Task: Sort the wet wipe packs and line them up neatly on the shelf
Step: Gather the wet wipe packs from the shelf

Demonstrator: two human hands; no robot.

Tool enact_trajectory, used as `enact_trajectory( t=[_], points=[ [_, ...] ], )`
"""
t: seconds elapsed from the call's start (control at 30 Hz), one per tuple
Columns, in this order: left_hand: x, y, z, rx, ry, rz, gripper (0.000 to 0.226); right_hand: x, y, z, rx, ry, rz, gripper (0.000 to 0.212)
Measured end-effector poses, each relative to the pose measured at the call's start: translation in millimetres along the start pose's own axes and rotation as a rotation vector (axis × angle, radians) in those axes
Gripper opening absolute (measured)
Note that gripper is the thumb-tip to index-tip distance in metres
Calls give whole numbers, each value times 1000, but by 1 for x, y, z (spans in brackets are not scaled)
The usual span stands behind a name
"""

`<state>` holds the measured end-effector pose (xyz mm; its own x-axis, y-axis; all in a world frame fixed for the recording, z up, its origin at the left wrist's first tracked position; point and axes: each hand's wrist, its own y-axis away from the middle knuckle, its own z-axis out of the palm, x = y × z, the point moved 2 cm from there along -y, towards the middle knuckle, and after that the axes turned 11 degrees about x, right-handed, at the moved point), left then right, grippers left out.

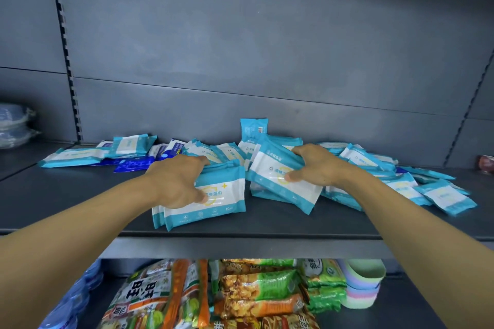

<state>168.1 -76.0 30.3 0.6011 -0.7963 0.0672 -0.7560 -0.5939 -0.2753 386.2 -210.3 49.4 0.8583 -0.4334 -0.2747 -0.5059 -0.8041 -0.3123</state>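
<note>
Landmark: dark grey metal shelf (80, 203). Near its front edge, centre-left: small stack of teal-and-white wet wipe packs (213, 203), left hand (179, 181) on top. Just right of it: second teal-and-white pack bundle (278, 181), tilted, right hand (318, 165) on it. Behind both, along the shelf's back panel: loose spread of teal-and-white packs (80, 156) running left to right, dark blue packs (133, 164) among them at left, one teal pack upright (252, 129) against the panel. Below the shelf: orange and green snack bags (256, 291), stacked pastel plastic bowls (363, 286) to their right.
</note>
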Motion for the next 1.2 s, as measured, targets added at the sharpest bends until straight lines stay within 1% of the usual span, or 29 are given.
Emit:
enact_trajectory(
  t=[0.13,0.27,0.37,0.47,0.57,0.73,0.8,0.93,1.07,1.13,1.2],
  points=[
    [1,21,-5,0,127,-42,64,5,38,-2,30,-193,-19,27],
    [1,63,-15,-20,200,-78,52,-6,79,-2,76,-294,-87,24],
    [-4,106,-15,-57,213,-122,40,-22,108,7,33,-342,-154,26],
    [-15,154,2,-92,231,-194,37,-41,135,29,-44,-353,-217,31],
    [-27,201,29,-152,216,-255,39,-58,164,62,-119,-349,-268,31],
    [-53,268,80,-282,189,-329,44,-81,217,130,-232,-358,-291,29],
    [-67,291,103,-320,224,-352,49,-87,237,160,-307,-353,-261,29],
    [-100,330,159,-391,243,-364,55,-99,271,224,-458,-308,-189,40],
    [-136,361,225,-449,281,-372,58,-116,300,292,-492,-239,-103,52],
    [-153,376,262,-495,303,-379,62,-121,315,329,-505,-206,-51,46],
    [-167,391,299,-548,321,-369,61,-125,330,363,-497,-172,4,33]
  ],
)
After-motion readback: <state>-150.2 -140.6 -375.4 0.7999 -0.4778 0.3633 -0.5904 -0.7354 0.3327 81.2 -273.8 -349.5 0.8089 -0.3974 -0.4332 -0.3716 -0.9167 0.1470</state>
